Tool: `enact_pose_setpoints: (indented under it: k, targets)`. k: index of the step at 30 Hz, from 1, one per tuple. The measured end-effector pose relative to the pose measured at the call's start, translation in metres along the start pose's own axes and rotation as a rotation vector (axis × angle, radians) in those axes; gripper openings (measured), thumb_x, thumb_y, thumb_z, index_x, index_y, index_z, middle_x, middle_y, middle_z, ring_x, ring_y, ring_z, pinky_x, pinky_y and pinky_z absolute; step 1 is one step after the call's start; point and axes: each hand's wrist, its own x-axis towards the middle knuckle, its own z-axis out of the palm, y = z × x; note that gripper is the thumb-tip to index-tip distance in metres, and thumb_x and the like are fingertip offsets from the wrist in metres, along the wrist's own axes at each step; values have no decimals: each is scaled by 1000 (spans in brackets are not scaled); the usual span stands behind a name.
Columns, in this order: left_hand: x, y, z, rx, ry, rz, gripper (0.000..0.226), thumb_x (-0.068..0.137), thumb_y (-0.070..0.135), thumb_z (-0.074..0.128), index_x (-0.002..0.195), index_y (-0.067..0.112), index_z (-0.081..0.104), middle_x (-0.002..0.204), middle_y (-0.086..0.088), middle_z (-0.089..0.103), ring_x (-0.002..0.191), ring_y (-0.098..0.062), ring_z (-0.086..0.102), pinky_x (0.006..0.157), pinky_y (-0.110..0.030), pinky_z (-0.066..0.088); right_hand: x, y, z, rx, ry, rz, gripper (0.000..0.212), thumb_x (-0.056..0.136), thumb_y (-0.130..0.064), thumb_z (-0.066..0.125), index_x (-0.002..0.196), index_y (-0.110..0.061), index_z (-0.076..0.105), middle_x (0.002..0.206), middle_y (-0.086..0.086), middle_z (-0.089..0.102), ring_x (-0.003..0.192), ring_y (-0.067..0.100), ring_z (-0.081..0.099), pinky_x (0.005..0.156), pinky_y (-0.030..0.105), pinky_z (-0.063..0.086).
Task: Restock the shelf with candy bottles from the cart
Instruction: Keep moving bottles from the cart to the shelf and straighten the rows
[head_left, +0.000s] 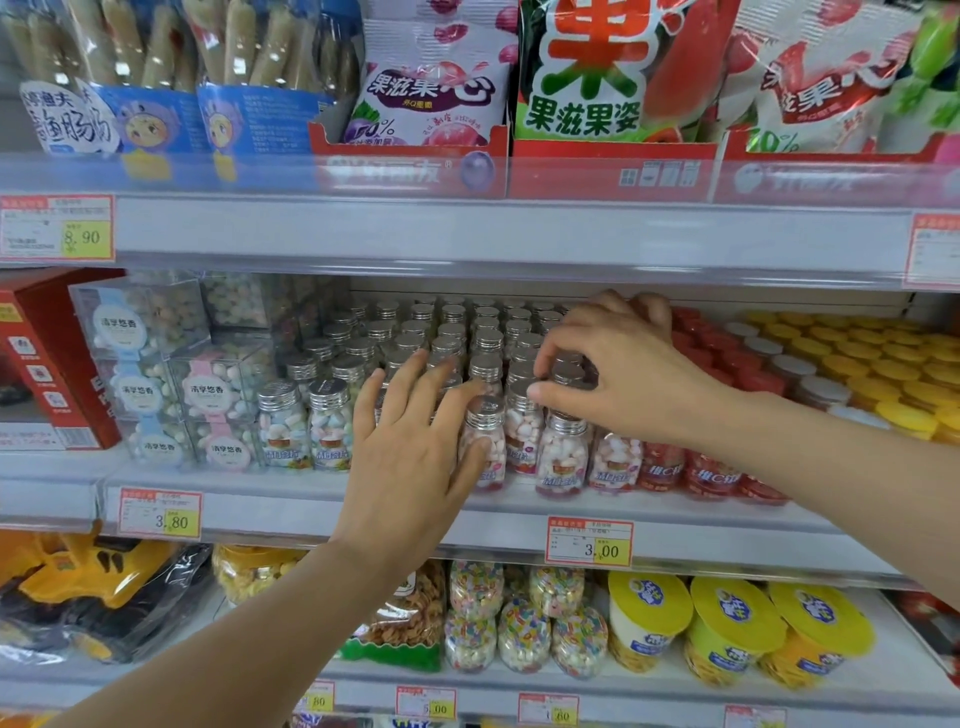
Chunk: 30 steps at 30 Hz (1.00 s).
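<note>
Carton: red, standing at the far left of the middle shelf.
Cube boxes: clear, stacked just right of the carton, with blue and pink labels and pastel sweets inside.
Price tag 3.80: on the shelf's front rail, below the cube boxes.
Candy bottles: clear with silver screw caps, packed in many rows from the front edge to the back of the middle shelf. Those on the left hold mixed pastel sweets, those further right pink and white.
Left hand: reaches up from below, fingers straight and spread over the caps of the front bottles. The thumb presses the side of a front pink-and-white bottle; it clasps nothing.
Silver-capped bottle: just behind the front row, near the right edge of the bottle block, cap upward. Its body is hidden by the bottles ahead.
Right hand: comes in from the right, fingers curled, thumb and forefinger pinching that bottle's cap.
Price tag 3.00: on the rail below the right hand.
Red-capped jars: rows just right of the candy bottles, partly behind the right wrist.
Yellow-lidded jars: far right of the same shelf.
</note>
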Motion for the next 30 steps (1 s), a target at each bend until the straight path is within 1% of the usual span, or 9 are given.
enact_pose_setpoints:
  k: [4,7,13,15,17,20,24,27,30]
  targets:
    - [-1,-3,0,-30,38,-1,39,97,38,37,126,18,54,137,-4,51,140,-26,32,114,-49,18,16,-4,6,56,3,16,24,86,-55,57,101,-38,62,99,-19,60,108,9,44,88,31,15]
    - [-1,-4,-1,-47,56,-6,38,98,35,35,126,18,54,136,-3,51,139,-25,31,115,-48,17,32,-9,8,93,-83,35,15,93,-47,53,96,-38,65,100,-21,59,114,11,42,94,37,19]
    - [-1,-5,-1,-65,60,-9,43,99,36,26,127,18,54,136,-3,51,139,-26,33,114,-49,20,54,-14,20,128,-430,143,30,100,-51,32,100,-45,61,102,-14,50,128,11,25,99,41,14]
    - [-1,-6,-1,-72,61,-12,44,99,36,26,128,18,54,137,-3,51,139,-26,32,114,-49,19,60,-10,27,132,-462,176,40,100,-53,28,104,-39,65,118,-3,48,136,15,21,106,44,8]
    - [-2,-7,-1,-79,62,-12,44,99,36,26,128,18,54,137,-3,51,139,-25,32,115,-47,17,65,-5,36,153,-476,194,50,95,-62,27,103,-36,69,131,1,47,140,18,20,114,48,5]
    - [-3,-9,0,-75,47,-15,46,100,37,24,129,18,54,139,-3,50,140,-25,30,115,-47,17,67,3,46,178,-440,177,61,80,-74,24,100,-36,68,124,-3,56,136,17,29,114,54,12]
    - [-5,-11,1,-69,35,-15,48,100,39,22,130,18,54,139,-3,50,140,-25,31,116,-45,14,64,7,47,176,-392,182,42,96,-59,31,107,-39,66,129,-7,54,137,18,20,114,56,6]
    - [-5,-11,1,-66,33,-15,48,100,38,23,130,18,54,140,-3,49,140,-25,30,116,-44,13,59,1,35,185,-321,172,30,97,-55,37,106,-46,65,127,-12,54,134,17,24,109,48,11]
    - [-5,-11,0,-68,31,-18,47,100,38,24,130,18,53,140,-3,49,141,-25,29,116,-44,13,53,-4,16,108,-231,131,22,90,-55,51,96,-40,66,124,-15,52,130,15,30,106,44,14]
